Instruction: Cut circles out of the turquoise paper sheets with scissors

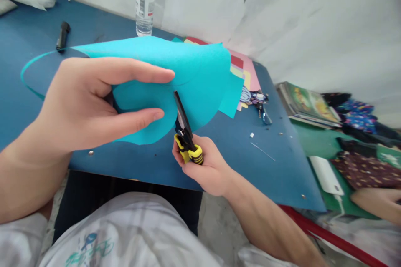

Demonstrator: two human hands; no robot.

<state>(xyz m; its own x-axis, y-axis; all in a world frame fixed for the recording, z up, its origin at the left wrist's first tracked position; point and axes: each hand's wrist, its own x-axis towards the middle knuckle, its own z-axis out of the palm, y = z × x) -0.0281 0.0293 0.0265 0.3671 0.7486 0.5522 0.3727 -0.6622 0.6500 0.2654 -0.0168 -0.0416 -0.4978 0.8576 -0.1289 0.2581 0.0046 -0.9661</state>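
Observation:
A bright turquoise sheet (200, 71) is held up above the blue table, with a curved pencil-like line on it. My left hand (90, 100) grips the sheet on its left side, thumb and index finger spread along its surface, the other fingers hidden behind it. My right hand (205, 167) is closed round the yellow and black handles of scissors (186, 139). Their blades point up and stand at a cut in the sheet, near its lower middle. A thin turquoise strip (28, 64) loops out to the left of my left hand.
A clear bottle (144, 12) and a black marker (63, 36) are at the back. Coloured sheets (249, 69) and keys (260, 100) lie at the right. Beyond, a green table (308, 139) bears books (310, 104), a white power bank (326, 175) and another person's arm (376, 202).

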